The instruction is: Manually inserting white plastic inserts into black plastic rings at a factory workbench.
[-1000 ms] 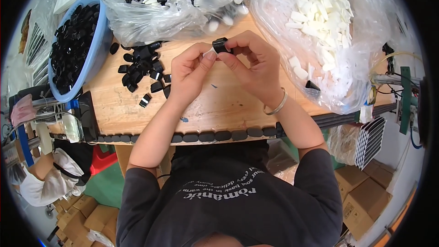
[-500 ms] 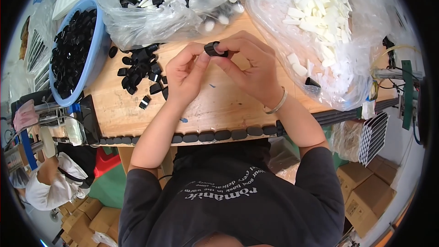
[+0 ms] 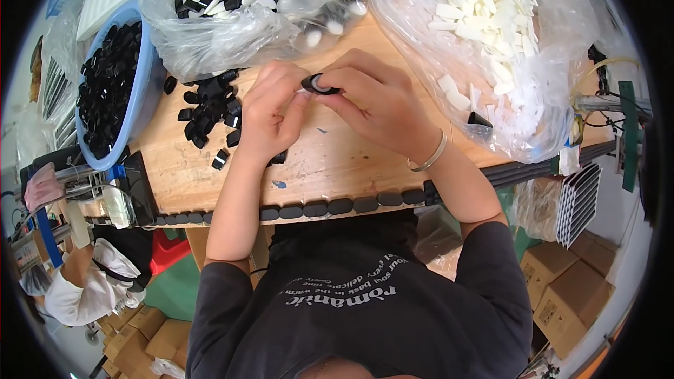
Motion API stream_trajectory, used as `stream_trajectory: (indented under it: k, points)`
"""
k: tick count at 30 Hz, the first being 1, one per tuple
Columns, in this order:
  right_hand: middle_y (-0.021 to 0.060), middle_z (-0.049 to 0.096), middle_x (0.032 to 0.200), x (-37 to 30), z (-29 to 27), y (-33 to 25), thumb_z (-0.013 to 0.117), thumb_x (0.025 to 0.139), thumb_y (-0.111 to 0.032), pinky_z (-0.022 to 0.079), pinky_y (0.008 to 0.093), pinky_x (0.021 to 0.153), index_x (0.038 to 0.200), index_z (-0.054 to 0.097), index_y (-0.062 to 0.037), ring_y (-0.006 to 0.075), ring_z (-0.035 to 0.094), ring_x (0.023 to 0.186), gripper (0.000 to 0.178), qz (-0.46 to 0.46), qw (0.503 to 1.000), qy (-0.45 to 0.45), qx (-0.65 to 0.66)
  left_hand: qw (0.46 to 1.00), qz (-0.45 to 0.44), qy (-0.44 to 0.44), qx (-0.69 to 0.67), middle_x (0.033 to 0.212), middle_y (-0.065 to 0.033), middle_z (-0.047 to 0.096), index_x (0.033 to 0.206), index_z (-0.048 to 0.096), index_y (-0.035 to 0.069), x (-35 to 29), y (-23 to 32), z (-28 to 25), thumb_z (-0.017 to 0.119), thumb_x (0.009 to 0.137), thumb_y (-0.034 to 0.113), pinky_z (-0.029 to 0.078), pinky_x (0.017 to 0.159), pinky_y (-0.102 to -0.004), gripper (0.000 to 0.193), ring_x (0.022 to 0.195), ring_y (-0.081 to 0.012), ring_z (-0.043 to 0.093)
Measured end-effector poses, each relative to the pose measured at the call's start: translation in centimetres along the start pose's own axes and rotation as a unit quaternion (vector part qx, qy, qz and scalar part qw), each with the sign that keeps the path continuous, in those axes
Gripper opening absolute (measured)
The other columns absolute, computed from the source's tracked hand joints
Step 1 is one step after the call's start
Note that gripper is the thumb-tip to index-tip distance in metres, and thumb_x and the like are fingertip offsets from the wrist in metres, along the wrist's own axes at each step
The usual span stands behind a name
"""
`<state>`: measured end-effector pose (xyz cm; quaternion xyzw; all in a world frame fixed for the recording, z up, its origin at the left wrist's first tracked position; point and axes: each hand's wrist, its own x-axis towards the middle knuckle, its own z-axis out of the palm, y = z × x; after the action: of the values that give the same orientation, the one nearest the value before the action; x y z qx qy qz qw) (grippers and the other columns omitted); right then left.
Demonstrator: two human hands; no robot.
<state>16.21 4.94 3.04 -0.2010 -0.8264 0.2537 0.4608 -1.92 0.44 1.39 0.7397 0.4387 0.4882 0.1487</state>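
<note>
The right hand [image 3: 385,107] is gripping a small, dark, hollow piece [image 3: 326,90] between thumb and forefinger, its open end turning up toward me. The left hand [image 3: 269,107] is meeting it, fingertips closing on a white sliver [image 3: 300,90], most of which the fingers are hiding. Both hands are working above the middle of the wooden table [image 3: 344,161], where open wood is spreading between the forearms down to the front edge, which a row of dark rounded pads [image 3: 340,206] is lining. On the left, loose black pieces [image 3: 210,107] are crowding near the wrist, with a blue basin [image 3: 149,88] standing beyond them. Ahead, a clear bag [image 3: 210,49] of mixed black and white pieces is taking up the far side; to the right, another bag [image 3: 418,56] is spreading beside the hand, leaving a narrow strip of wood between the two.
</note>
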Motion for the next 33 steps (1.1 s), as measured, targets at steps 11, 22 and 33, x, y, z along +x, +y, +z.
stream_trajectory:
  k: [11,22,33]
  points:
    - [0.0083,0.065,0.086,0.0,0.2,-0.5,0.073,0.072,0.002,0.051,0.0268,0.059,0.092,0.066,-0.0025,0.0197,0.063,0.07,0.022,-0.014,0.999,0.037,0.014,0.99,-0.025,0.063,-0.127,0.092,-0.0122,0.065,0.094,0.064,-0.004,-1.1,-0.4,1.5,0.059,0.084,-0.006,0.046,0.079,-0.0322,0.012,0.086,-0.0234,0.059]
    - [0.0085,0.064,0.082,-0.1,0.3,-0.3,0.075,0.072,0.001,0.05,0.0262,0.057,0.091,0.065,-0.0022,0.0191,0.062,0.066,0.021,-0.007,0.999,0.049,-0.009,0.95,-0.13,0.096,-0.265,0.099,-0.0086,0.062,0.102,0.061,-0.002,-1.8,-0.5,2.6,0.058,0.084,-0.009,0.041,0.089,-0.0263,0.019,0.097,-0.0162,0.056]
    - [0.0074,0.06,0.075,0.2,0.0,-0.8,0.076,0.073,-0.004,0.047,0.0265,0.053,0.083,0.06,-0.003,0.0183,0.061,0.062,0.019,0.054,0.995,0.065,-0.056,0.991,-0.033,0.126,0.005,0.102,-0.0142,0.064,0.103,0.063,-0.002,-0.3,0.5,2.8,0.069,0.072,-0.005,0.046,0.083,-0.0335,0.032,0.092,-0.0277,0.059]
